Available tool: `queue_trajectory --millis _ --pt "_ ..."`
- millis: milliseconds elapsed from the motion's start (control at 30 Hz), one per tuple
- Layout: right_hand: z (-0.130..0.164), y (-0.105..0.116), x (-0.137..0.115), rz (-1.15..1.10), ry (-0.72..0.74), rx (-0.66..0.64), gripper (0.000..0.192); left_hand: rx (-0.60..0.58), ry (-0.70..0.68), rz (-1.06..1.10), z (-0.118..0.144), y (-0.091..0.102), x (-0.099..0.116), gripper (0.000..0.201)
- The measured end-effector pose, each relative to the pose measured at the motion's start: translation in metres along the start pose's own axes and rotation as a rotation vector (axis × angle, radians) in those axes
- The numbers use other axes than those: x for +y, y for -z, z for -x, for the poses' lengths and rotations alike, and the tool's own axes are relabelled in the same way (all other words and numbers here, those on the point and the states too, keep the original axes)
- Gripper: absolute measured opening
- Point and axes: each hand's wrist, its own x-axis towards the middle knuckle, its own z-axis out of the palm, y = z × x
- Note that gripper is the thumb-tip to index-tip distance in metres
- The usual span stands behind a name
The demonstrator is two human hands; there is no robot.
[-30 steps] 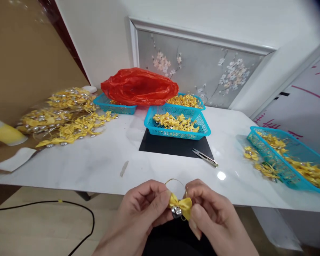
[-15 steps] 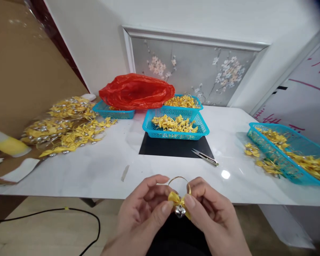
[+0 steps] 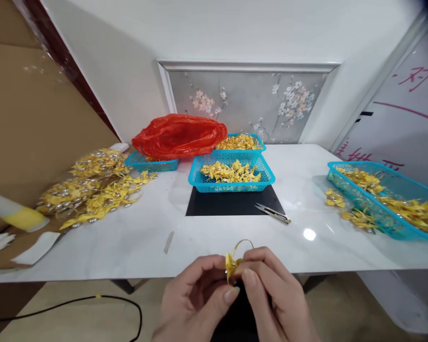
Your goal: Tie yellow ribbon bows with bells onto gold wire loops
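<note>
A small yellow ribbon bow (image 3: 230, 265) with a thin gold loop is held over the table's front edge. My left hand (image 3: 196, 294) curls around its left side, fingertips and thumb closed at the bow. From the other side, my right hand (image 3: 278, 289) pinches it with thumb and fingers, hiding part of the ribbon. The silver bell on the bow is mostly out of sight behind my fingers. Beyond my hands, thread snips (image 3: 273, 213) lie across the right corner of a black mat (image 3: 221, 203).
A blue basket (image 3: 231, 188) of yellow bows stands on the mat. Behind it are another basket (image 3: 262, 148) and a red plastic bag (image 3: 180, 137). Bow bundles (image 3: 107, 194) lie at left beside a tape-like roll (image 3: 17, 213). A larger basket (image 3: 388, 223) stands at right.
The bow has turned between my fingers, so its bell no longer faces me. My right fingers have moved over its front. The view has tipped up slightly.
</note>
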Motion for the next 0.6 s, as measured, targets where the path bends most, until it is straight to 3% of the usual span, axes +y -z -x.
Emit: queue_trajectory --millis 100,200,400,500,600 --pt "0.002 0.000 0.000 0.016 0.034 0.009 0.023 -0.050 0.032 -0.021 -0.006 0.002 0.000 0.022" --pt "0.002 0.005 0.001 0.021 0.032 -0.019 0.025 -0.017 0.013 -0.005 -0.007 0.001 0.001 0.022" --pt "-0.009 0.032 -0.009 -0.087 -0.018 0.061 0.025 0.057 -0.047 0.001 -0.003 -0.004 -0.002 0.046" --pt "-0.019 0.046 -0.020 -0.089 -0.009 -0.008 0.014 0.078 -0.134 -0.068 -0.002 -0.001 -0.008 0.036" --pt "-0.028 0.053 -0.030 -0.278 0.028 0.039 0.016 0.029 -0.235 -0.196 -0.003 0.006 -0.010 0.015"
